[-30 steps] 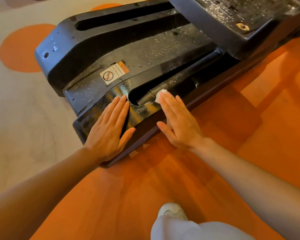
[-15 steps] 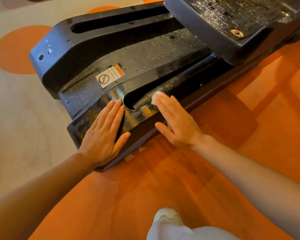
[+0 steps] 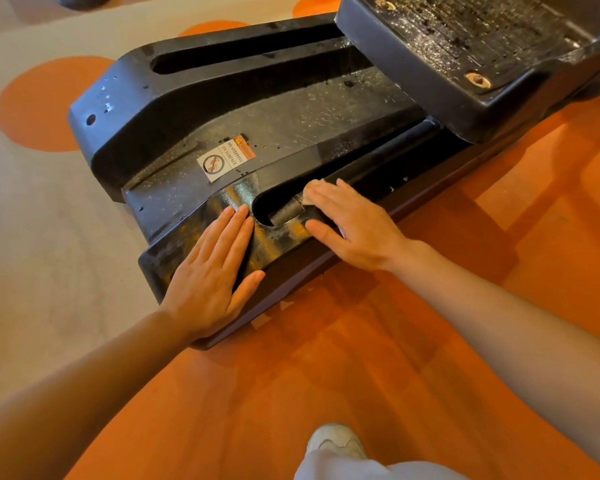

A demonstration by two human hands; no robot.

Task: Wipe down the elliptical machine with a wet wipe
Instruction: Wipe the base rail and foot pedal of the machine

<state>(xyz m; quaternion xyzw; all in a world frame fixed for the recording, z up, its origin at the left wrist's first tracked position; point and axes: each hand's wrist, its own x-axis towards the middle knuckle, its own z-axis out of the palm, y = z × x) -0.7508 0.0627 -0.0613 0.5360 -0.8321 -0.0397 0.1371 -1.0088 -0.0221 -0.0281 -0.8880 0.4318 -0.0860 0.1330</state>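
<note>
Orange floor (image 3: 326,393) with beige area at 9 o'clock. Black elliptical machine (image 3: 291,126) base lay from centre toward 1 o'clock. Left hand (image 3: 212,275) flat, fingers together, pressed on near end cover. Right hand (image 3: 354,223) flat, fingers straight, pressed wet wipe (image 3: 310,194) onto rail slot edge. Warning sticker (image 3: 226,157) at 11 o'clock of hands.

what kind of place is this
Probably a gym or fitness room: a black elliptical machine base with a foot pedal and a no-stepping warning sticker, on orange and beige patterned flooring.
</note>
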